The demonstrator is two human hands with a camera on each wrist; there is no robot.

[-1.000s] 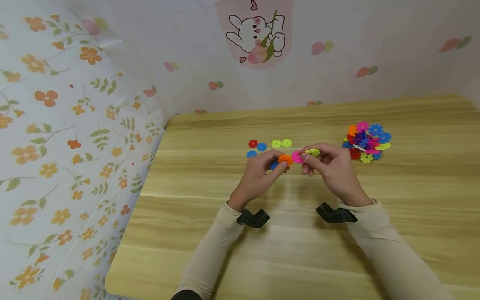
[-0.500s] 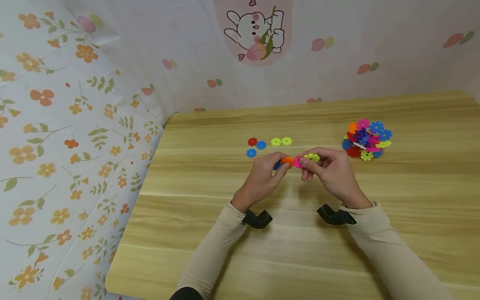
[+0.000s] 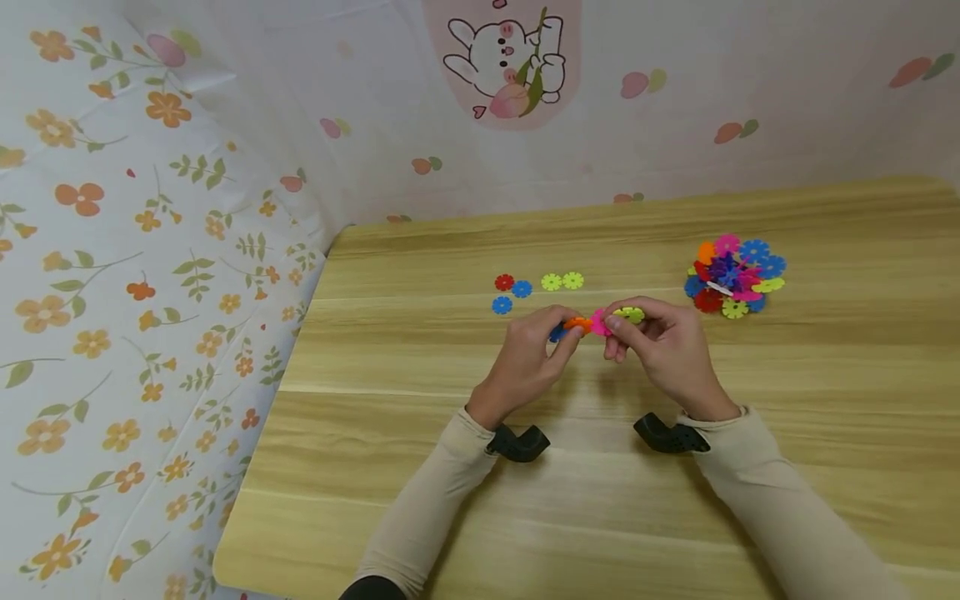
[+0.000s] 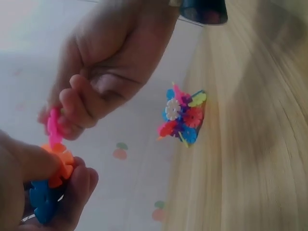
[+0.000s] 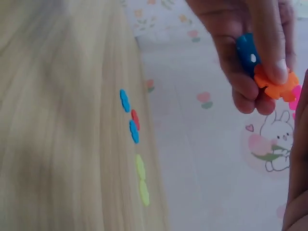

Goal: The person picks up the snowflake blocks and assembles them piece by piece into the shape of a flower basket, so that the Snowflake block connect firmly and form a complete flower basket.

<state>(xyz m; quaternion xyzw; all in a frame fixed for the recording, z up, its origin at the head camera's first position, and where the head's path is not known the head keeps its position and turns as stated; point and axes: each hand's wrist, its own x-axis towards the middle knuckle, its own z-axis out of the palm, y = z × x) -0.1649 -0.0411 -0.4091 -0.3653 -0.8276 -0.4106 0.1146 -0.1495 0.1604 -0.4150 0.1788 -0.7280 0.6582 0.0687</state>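
Note:
Between the thumb and fingers of my left hand is an orange flower-shaped plastic disc. A blue disc sits against it, partly covered by that hand. My right hand pinches a pink disc and a yellow-green disc beside it. In the left wrist view the pink disc stands edge-on against the orange one's rim; whether their slots are locked cannot be told. Both hands are held above the wooden table.
A heap of mixed flower discs lies at the table's right. Behind the hands lie a red disc, two blue discs and two yellow-green discs. Patterned cloth hangs along the back and left edges.
My left hand has moved slightly right, and the orange disc has tilted flatter. The pink and orange discs have come edge to edge. The right hand keeps its hold, with little movement.

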